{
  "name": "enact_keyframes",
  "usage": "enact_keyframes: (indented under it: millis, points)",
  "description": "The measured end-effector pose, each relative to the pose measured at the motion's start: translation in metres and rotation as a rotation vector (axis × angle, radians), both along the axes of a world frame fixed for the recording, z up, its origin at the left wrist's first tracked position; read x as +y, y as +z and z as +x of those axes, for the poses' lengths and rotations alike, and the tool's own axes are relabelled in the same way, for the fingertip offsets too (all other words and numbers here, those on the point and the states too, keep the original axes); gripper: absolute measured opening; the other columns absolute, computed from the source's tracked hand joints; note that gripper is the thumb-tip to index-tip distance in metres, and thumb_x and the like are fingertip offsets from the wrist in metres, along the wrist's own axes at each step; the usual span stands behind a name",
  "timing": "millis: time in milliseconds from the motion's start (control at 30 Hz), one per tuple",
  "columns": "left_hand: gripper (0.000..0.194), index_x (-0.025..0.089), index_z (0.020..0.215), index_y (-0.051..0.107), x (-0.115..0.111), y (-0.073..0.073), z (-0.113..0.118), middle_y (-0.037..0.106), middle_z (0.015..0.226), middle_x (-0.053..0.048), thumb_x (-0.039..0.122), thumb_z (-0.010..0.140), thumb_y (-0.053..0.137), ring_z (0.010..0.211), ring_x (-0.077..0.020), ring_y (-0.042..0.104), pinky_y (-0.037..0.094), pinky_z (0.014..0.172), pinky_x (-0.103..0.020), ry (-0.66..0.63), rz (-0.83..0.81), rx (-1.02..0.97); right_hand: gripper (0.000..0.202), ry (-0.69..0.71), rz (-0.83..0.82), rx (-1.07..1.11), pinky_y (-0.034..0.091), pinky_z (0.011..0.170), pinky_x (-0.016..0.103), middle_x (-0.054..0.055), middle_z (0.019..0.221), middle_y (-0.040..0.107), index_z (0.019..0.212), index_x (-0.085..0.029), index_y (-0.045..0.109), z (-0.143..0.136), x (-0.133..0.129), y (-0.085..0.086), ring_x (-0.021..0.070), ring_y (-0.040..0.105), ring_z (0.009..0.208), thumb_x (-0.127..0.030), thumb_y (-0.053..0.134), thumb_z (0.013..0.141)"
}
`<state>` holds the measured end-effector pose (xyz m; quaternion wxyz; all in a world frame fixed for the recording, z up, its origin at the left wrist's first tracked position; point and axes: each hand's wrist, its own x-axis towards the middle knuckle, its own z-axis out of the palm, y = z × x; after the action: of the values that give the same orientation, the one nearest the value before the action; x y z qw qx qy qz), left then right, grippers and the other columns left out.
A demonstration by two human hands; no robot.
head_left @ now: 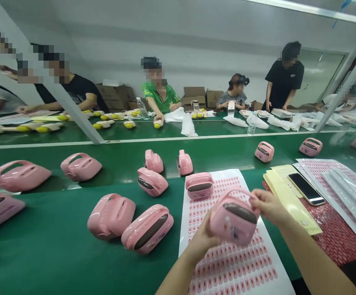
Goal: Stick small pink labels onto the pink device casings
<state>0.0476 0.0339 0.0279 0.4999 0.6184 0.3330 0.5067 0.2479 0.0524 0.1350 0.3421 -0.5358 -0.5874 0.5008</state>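
Over a white sheet [233,270] printed with rows of small pink-red ovals, I hold a pink plastic housing [235,227] with a carry handle and a dark window, its front slightly blurred. My left hand [203,237] wraps round its left side. Up at the right end of the handle, the fingers of my right hand [267,205] are closed on it. Another pink housing [200,186] sits on the sheet's far end. To the left, two more pink housings, one [112,215] turned away and one [149,229] with its window showing, stand side by side on the green mat.
More pink housings [81,167] stand along the green belt [119,172]. At right lie yellow papers [284,196], a phone [307,188], red bubble wrap [334,229] and plastic-covered sheets [350,192]. A slanted metal post [64,98] rises at left. Several people work opposite.
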Motion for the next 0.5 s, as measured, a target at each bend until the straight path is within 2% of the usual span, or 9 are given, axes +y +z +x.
enact_keyframes:
  millis: [100, 200, 367, 500]
  points:
    - [0.048, 0.021, 0.111, 0.050, 0.024, -0.009, 0.009, 0.064, 0.094, -0.009, 0.052, 0.075, 0.056, 0.083, -0.0228, 0.064, 0.051, 0.067, -0.037, -0.053, -0.222, -0.046, 0.024, -0.316, 0.280, -0.258, 0.028, 0.040, 0.020, -0.006, 0.048, 0.044, 0.059, -0.020, 0.045, 0.011, 0.039, 0.018, 0.0081, 0.038, 0.042, -0.041, 0.055, 0.066]
    - [0.039, 0.019, 0.099, 0.057, 0.030, -0.016, 0.012, 0.061, 0.079, -0.004, 0.044, 0.069, 0.065, 0.071, -0.0165, 0.060, 0.048, 0.063, -0.031, -0.098, -0.305, -0.050, 0.018, -0.494, 0.351, -0.549, 0.034, 0.049, 0.022, -0.004, 0.054, 0.051, 0.062, -0.020, 0.048, 0.010, 0.093, 0.025, 0.0109, 0.047, 0.051, -0.034, 0.054, 0.070]
    - [0.033, 0.018, 0.091, 0.059, 0.028, -0.020, 0.012, 0.056, 0.071, 0.000, 0.039, 0.067, 0.067, 0.064, -0.0134, 0.057, 0.045, 0.061, -0.028, -0.161, -0.372, -0.095, 0.014, -0.535, 0.263, -0.707, 0.043, 0.062, 0.024, 0.001, 0.073, 0.061, 0.076, -0.015, 0.057, -0.008, 0.185, 0.013, 0.0135, 0.056, 0.068, -0.025, 0.049, 0.082]
    - [0.032, 0.019, 0.090, 0.057, 0.030, -0.022, 0.014, 0.053, 0.071, 0.001, 0.037, 0.066, 0.066, 0.063, -0.0130, 0.057, 0.044, 0.061, -0.027, -0.163, -0.397, -0.106, 0.022, -0.521, 0.152, -0.790, 0.050, 0.070, 0.031, 0.004, 0.095, 0.061, 0.098, -0.014, 0.057, -0.017, 0.221, 0.001, 0.0137, 0.059, 0.079, -0.032, 0.050, 0.087]
